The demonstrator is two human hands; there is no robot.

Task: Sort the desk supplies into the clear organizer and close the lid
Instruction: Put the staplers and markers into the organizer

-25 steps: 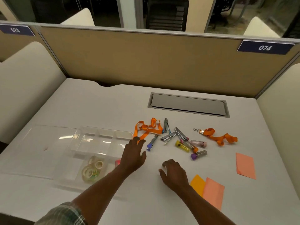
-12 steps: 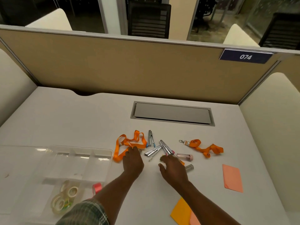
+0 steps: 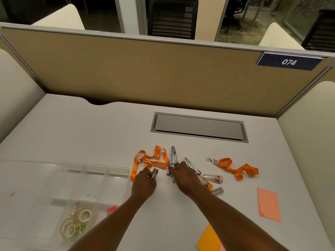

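Note:
The clear organizer [image 3: 94, 169] lies open at the left, its lid [image 3: 21, 178] flat beside it; tape rolls [image 3: 76, 221] sit in a near compartment. My left hand [image 3: 144, 183] is closed on a small metal stapler [image 3: 154, 173] just right of the organizer. My right hand [image 3: 186, 178] lies over a cluster of metal staplers [image 3: 173, 156] and small clear tubes [image 3: 213, 177]; what its fingers hold is hidden. One orange lanyard [image 3: 152, 160] lies by my left hand, another orange lanyard [image 3: 235, 167] to the right.
Peach sticky notes [image 3: 269, 204] lie at the right, an orange pad [image 3: 208, 240] near the front edge. A grey cable hatch [image 3: 199, 126] is set in the desk behind the supplies. Tan partitions wall the desk at the back and sides.
Both hands moved forward into the pile. My left hand closed on a small stapler and my right hand came to rest over the staplers and tubes. The camera shifted right.

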